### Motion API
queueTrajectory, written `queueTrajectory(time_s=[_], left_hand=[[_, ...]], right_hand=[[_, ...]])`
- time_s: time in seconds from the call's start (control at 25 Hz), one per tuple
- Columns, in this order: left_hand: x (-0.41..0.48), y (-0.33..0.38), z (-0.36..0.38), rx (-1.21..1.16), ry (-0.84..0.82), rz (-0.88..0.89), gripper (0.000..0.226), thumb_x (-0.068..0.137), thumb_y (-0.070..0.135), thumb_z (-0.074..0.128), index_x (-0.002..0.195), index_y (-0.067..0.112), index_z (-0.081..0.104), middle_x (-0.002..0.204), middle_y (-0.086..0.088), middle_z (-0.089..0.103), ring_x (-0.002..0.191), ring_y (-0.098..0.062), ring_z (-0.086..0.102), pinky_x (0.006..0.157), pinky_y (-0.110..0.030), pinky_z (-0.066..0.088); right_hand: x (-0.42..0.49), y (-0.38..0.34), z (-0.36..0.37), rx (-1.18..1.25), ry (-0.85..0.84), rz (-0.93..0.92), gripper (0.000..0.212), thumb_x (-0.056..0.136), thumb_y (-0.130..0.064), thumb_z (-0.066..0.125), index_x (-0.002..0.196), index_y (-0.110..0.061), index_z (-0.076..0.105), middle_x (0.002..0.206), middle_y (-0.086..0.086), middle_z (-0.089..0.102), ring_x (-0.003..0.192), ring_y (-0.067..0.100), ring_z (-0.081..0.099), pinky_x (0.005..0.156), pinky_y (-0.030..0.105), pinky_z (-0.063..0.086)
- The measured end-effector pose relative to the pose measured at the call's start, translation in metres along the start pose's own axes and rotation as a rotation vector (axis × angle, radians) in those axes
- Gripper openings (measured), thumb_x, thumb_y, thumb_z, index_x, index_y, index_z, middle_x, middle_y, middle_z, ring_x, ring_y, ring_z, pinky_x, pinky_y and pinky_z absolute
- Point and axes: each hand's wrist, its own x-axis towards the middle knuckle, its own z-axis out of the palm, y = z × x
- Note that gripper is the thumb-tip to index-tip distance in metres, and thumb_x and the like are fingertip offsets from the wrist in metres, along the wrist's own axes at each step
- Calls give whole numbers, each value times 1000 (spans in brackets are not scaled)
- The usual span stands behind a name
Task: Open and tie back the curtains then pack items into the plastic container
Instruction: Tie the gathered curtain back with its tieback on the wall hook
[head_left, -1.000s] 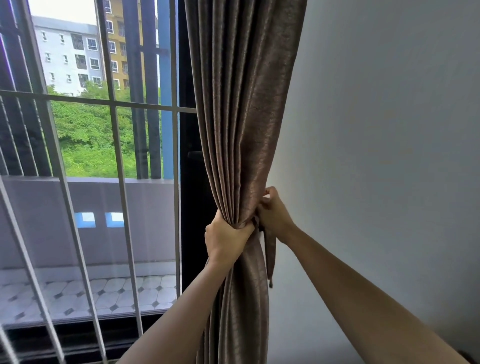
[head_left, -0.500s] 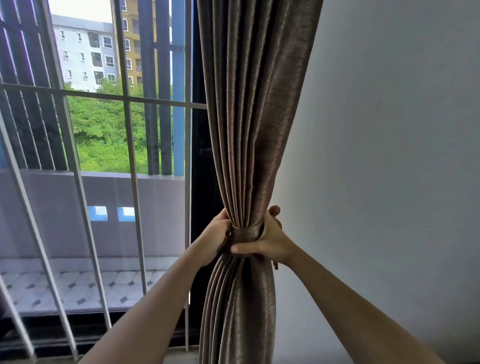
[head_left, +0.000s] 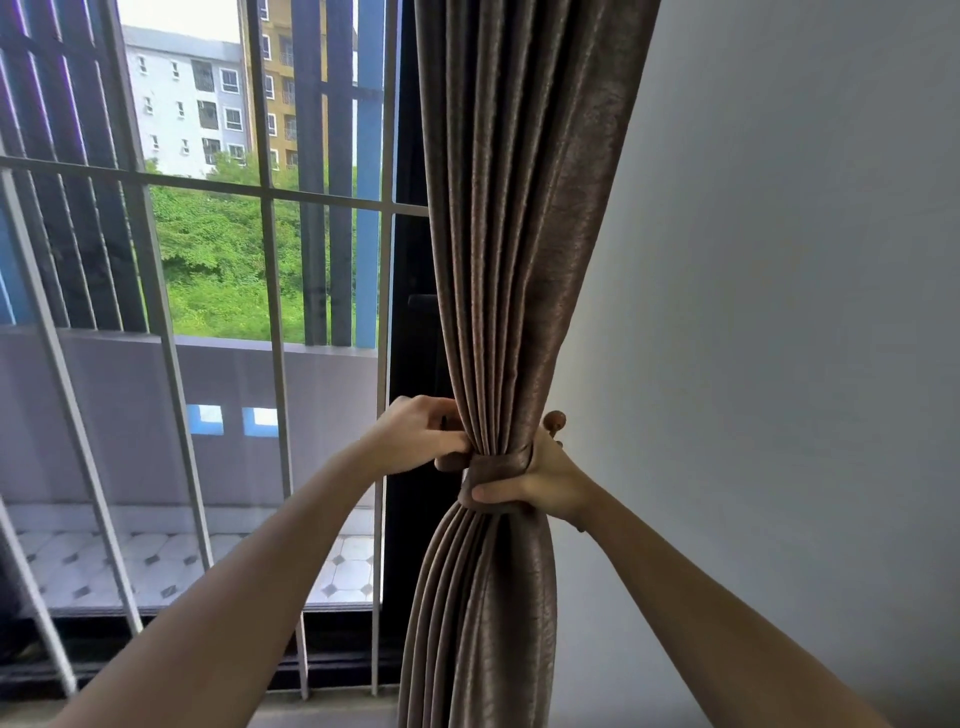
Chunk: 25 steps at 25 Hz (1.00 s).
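Two hands meet at the waist of a brown curtain (head_left: 519, 260), which hangs gathered into tight pleats at the right end of the window, just beside the pale wall (head_left: 779, 312). A tieback (head_left: 501, 461) of the same brown cloth wraps around the bundle at its narrowest point, and the folds fan out again below it towards the floor.

The left hand (head_left: 415, 436) comes in from the window side with its fingers curled, pinching the end of the tieback against the left edge of the bundle. The right hand (head_left: 545, 480) grips the curtain from the wall side. Its thumb lies across the front just under the band, and its fingers go round behind, out of my sight. A small rounded brown shape shows just above that hand – whether it is a fingertip or a hook I cannot tell.

To the left of the curtain stands a dark door frame (head_left: 410, 234), then a white metal grille (head_left: 272, 312) over the glass. Beyond it are a balcony with a patterned tile floor (head_left: 104, 566), green bushes (head_left: 218, 260) and apartment blocks (head_left: 182, 104).
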Motion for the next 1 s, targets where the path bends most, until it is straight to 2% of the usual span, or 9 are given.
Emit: queueTrajectory(time_s=[0.08, 0.16, 0.28, 0.4, 0.48, 0.56, 0.64, 0.8, 1.0], left_hand=[[4, -7, -10, 278, 85, 68, 20, 79, 49, 61, 66, 34, 59, 69, 13, 47, 74, -10, 51, 64, -27, 32], [8, -16, -21, 512, 124, 40, 37, 79, 64, 54, 73, 28, 61, 87, 8, 48, 91, -13, 48, 74, -33, 32], [7, -21, -33, 621, 191, -41, 53, 77, 72, 50, 84, 24, 71, 103, 6, 52, 102, -15, 44, 81, -39, 32], [2, -21, -24, 797, 298, -101, 58, 77, 70, 53, 86, 16, 72, 107, 3, 62, 109, -22, 46, 86, -42, 34], [-2, -14, -19, 910, 358, -199, 63, 78, 71, 51, 85, 13, 70, 98, -1, 67, 109, -26, 51, 86, -41, 36], [-3, -10, -23, 815, 352, -259, 58, 80, 67, 53, 78, 10, 64, 79, -6, 63, 86, -26, 58, 76, -34, 39], [-1, -13, -29, 521, 291, -237, 46, 84, 52, 61, 74, 7, 60, 63, -3, 52, 61, -22, 52, 56, -26, 35], [1, -21, -20, 397, 294, -122, 21, 87, 30, 64, 94, 11, 61, 74, -2, 52, 66, -23, 53, 58, -29, 35], [9, -29, -16, 565, 254, -152, 21, 90, 32, 59, 100, 15, 66, 77, -2, 54, 68, -21, 51, 60, -28, 35]], right_hand=[[1, 2, 0, -31, 12, 9, 52, 66, 2, 80, 110, -11, 57, 96, -2, 68, 90, 7, 67, 75, 16, 52], [4, 4, 1, -67, 17, 24, 57, 65, -10, 84, 114, -9, 55, 102, 4, 67, 94, 12, 66, 79, 21, 54], [6, 9, 3, -98, 58, 33, 73, 60, -29, 87, 121, -14, 50, 109, 2, 64, 99, 14, 65, 88, 31, 55], [1, 14, 12, -94, 156, -1, 92, 55, -39, 88, 131, -21, 39, 116, -6, 61, 104, 9, 62, 89, 27, 54], [-3, 17, 23, -80, 257, 1, 98, 50, -48, 88, 131, -26, 37, 117, -11, 60, 103, 6, 62, 87, 24, 54], [-4, 18, 32, -71, 345, 4, 99, 49, -51, 87, 131, -27, 36, 117, -12, 59, 102, 6, 62, 87, 23, 54], [0, 19, 34, -91, 402, 9, 95, 52, -48, 87, 130, -26, 37, 113, -13, 60, 99, 5, 62, 85, 21, 53], [14, 26, 27, -137, 398, 32, 80, 60, -40, 85, 126, -24, 41, 106, -16, 62, 95, 3, 63, 85, 25, 54], [25, 29, 22, -230, 442, 68, 85, 57, -61, 78, 126, -28, 40, 116, -12, 60, 103, 8, 60, 90, 39, 54]])
